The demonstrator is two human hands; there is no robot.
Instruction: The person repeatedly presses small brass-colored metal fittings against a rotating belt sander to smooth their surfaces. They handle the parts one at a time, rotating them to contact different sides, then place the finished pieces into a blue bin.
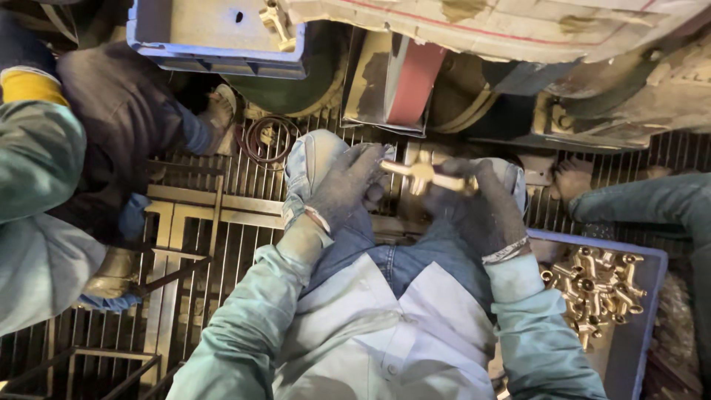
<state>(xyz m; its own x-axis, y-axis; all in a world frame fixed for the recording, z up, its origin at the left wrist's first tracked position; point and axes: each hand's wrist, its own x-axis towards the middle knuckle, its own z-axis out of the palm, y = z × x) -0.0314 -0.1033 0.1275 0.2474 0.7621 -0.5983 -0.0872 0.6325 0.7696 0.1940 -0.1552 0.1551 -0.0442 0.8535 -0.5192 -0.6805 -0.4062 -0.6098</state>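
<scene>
Both gloved hands, left hand [346, 187] and right hand [481, 211], grip a brass cross fitting [426, 175] above the knees, just before the sanding belt [409, 83]; if the gloves slip, it may fall through the floor grating [222, 244].

Top right: flattened cardboard sheet [518, 26], pale tan, thin red line across face, brown stains, worn lower edge; lies over machine housing. Top left: blue-grey plastic crate [215, 37], rectangular, pale floor, one brass fitting at right rim. Lower right: second blue plastic crate [652, 296], rectangular, part cut by frame edge, holds heap of brass fittings [596, 289]. No labels, signs or screens visible.
</scene>
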